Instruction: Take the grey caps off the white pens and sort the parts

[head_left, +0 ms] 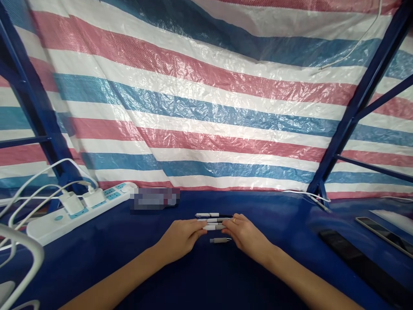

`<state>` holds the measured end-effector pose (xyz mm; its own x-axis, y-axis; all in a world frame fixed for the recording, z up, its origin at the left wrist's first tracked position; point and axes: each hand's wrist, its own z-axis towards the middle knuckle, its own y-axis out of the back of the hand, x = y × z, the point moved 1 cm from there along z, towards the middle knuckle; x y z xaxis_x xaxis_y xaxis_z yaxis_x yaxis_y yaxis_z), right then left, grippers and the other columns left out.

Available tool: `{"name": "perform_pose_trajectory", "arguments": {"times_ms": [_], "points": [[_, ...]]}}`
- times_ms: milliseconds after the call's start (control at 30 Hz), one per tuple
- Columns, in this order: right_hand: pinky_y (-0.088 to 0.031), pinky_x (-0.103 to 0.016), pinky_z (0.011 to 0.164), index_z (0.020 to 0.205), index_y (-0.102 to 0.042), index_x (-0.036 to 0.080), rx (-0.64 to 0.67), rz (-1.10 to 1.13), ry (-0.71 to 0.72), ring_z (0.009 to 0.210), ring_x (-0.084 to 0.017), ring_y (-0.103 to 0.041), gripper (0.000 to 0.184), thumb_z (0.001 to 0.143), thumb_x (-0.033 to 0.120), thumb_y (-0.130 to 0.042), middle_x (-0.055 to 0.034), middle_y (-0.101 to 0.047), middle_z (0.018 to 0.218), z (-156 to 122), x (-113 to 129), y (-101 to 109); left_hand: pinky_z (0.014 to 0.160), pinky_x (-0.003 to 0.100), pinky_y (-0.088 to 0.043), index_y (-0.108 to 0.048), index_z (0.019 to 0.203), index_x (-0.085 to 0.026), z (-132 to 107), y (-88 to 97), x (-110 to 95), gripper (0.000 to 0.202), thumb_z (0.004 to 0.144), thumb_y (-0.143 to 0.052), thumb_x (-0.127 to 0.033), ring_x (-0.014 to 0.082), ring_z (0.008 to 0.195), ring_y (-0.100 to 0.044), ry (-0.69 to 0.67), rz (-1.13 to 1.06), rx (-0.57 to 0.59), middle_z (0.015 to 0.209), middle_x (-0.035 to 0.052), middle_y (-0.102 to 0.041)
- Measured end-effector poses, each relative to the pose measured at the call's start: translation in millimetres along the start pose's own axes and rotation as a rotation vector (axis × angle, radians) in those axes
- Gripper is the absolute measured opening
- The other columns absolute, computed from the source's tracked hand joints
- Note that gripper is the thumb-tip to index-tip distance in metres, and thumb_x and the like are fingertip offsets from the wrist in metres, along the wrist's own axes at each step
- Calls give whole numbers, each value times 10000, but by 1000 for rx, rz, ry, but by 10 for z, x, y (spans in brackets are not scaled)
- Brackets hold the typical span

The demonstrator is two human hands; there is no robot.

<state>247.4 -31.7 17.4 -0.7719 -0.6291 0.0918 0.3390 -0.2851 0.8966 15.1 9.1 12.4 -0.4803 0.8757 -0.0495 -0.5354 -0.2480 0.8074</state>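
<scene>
Several slim white-and-black pens lie side by side on the dark blue tabletop (pixel 206 280), and the nearest of them is a white pen (pixel 209 227). Another pen (pixel 206 215) lies farthest from me. My left hand (pixel 180 239) comes in from the left, its fingertips against the white pen's end. My right hand (pixel 245 237) comes in from the right, its fingers over the pens' other ends and a ring on one finger. A short grey pen (pixel 220 240) lies just below the group, between my hands and touching neither. Whether either hand grips a pen is unclear.
A white power strip (pixel 77 211) with white chargers and cables lies at the left. Beside it sits a blurred object (pixel 155 199). A phone (pixel 383 234) and a long black strip (pixel 358 262) lie at the right. A striped tarp (pixel 206 107) and blue metal posts (pixel 358 112) stand behind.
</scene>
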Motion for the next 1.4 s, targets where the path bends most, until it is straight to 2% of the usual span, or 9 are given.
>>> {"name": "perform_pose_trajectory", "arguments": {"times_ms": [133, 333, 533, 767, 900, 1000, 1167, 1300, 1400], "points": [[-437, -353, 752, 943, -600, 162, 19, 11, -14, 778, -213, -580, 246, 1010, 277, -394, -69, -646, 801, -5, 28, 72, 620, 183, -477, -626, 1070, -214, 2, -20, 7, 203, 993, -450, -281, 103, 693, -647, -17, 37, -37, 817, -13, -679], [-462, -240, 726, 1010, -588, 201, 60, 132, 20, 797, -140, -623, 228, 1025, 271, -372, -12, -677, 910, -19, 56, 150, 585, 244, -424, -614, 1109, -217, -25, -22, -65, 206, 981, -453, -228, 128, 629, -576, -108, 165, -93, 749, 13, -625], [-450, -303, 732, 933, -594, 176, 36, 115, -6, 752, -184, -591, 233, 1010, 251, -386, -47, -671, 834, -4, 47, 88, 518, 229, -415, -610, 1055, -185, 23, 38, -105, 223, 993, -401, -228, 122, 582, -600, -89, 136, -37, 743, 12, -641], [-439, -391, 810, 896, -580, 171, 32, 73, -32, 805, -223, -585, 259, 1012, 280, -375, -77, -647, 804, 5, 86, 102, 564, 201, -435, -626, 1044, -220, 81, 106, -43, 224, 1002, -413, -277, 110, 638, -621, -80, 132, -28, 758, -11, -657], [-466, -244, 706, 996, -572, 208, 103, 201, -1, 756, -134, -602, 253, 1033, 283, -334, -9, -658, 863, 19, 162, 253, 594, 274, -394, -605, 1109, -224, 45, 145, -61, 240, 992, -398, -197, 146, 634, -567, -169, 225, -79, 756, 15, -643], [-446, -205, 597, 910, -576, 210, 170, 317, 6, 642, -102, -579, 279, 1034, 269, -333, 32, -641, 776, 20, 181, 282, 584, 284, -371, -585, 1141, -239, 23, 151, -135, 257, 977, -404, -158, 154, 639, -567, -224, 258, -72, 761, 17, -645], [-460, -297, 755, 948, -599, 180, 110, 241, -38, 811, -178, -607, 213, 1002, 226, -398, -41, -666, 888, 8, 130, 200, 520, 271, -371, -578, 1060, -186, 45, 64, -195, 208, 998, -385, -230, 142, 575, -588, -126, 198, -39, 719, 8, -636], [-417, -425, 872, 1041, -608, 187, 77, 174, -85, 915, -252, -589, 213, 995, 297, -432, -78, -664, 938, -8, 88, 179, 578, 243, -440, -560, 1047, -200, 35, -10, -158, 241, 1021, -332, -274, 140, 695, -663, -16, 109, 4, 836, 5, -686], [-443, -363, 845, 1013, -604, 212, 92, 195, -88, 883, -211, -603, 236, 1008, 332, -401, -45, -664, 937, -21, 69, 171, 592, 248, -451, -564, 1021, -204, -12, -39, -130, 254, 1022, -325, -293, 152, 713, -674, 24, 77, 44, 849, 3, -692]]}}
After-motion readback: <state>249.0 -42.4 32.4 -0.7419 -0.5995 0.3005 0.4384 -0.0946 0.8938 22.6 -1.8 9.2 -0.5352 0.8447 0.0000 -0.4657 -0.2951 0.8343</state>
